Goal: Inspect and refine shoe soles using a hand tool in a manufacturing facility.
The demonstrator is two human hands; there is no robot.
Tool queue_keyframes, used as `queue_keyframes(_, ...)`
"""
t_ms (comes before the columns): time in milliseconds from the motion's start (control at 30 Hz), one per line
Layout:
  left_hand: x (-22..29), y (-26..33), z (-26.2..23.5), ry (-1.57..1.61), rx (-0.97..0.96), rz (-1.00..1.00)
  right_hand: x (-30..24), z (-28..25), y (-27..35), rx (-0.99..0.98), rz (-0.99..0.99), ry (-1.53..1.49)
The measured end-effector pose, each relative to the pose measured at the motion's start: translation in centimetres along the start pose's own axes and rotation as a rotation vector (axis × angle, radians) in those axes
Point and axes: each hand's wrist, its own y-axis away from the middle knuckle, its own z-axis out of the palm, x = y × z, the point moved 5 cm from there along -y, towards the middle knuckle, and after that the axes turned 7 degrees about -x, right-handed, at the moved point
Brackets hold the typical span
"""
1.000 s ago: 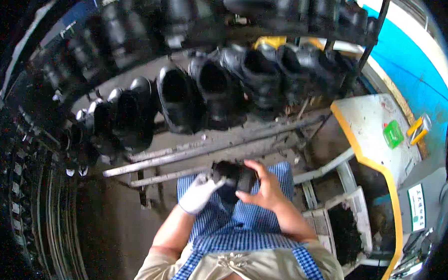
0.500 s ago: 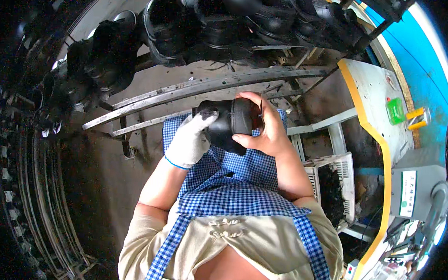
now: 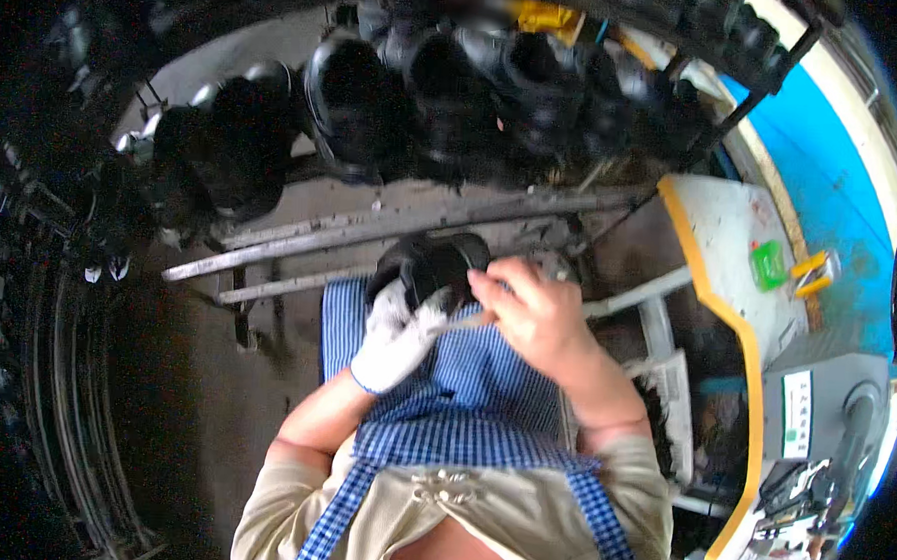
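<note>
Hands (image 3: 467,321) around black shoe (image 3: 431,267)

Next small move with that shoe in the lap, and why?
Probably draw the thin tool along the black shoe, a short stroke. The gloved left hand grips the shoe from below over the checked apron, the bare right hand pinches the tool with its tip near the shoe. Exactly where the tip touches can't be told.

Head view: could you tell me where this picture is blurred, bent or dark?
Head view: the row of black shoes along the top is smeared; the metal rails curve with the fisheye; the left rim is nearly black; the gloved left hand, right hand and held black shoe are fairly sharp.
</note>
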Motion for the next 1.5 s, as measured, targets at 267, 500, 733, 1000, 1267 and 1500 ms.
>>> queue_keyframes(267,-1.2,1.2,1.2,-0.307,0.088,-0.011,-0.2,1.5,0.6,-0.182,-0.020,0.255)
queue_keyframes(500,-0.1,0.1,1.3,-0.289,0.110,-0.037,1.5,2.1,-0.1,-0.154,-0.058,0.191)
queue_keyframes(733,-1.3,-0.3,1.2,-0.223,0.048,-0.029,2.8,2.2,0.3,0.047,-0.050,-0.022)
queue_keyframes(1000,-3.0,0.0,1.7,-0.488,0.124,-0.147,1.9,4.3,2.0,-0.175,-0.031,0.323)
queue_keyframes(1267,-5.5,0.3,1.3,-0.397,0.109,-0.193,3.0,4.0,1.9,-0.103,-0.025,0.101)
queue_keyframes(1500,-3.5,-0.2,1.3,-0.521,0.144,-0.241,3.1,4.8,2.4,-0.094,-0.024,0.199)
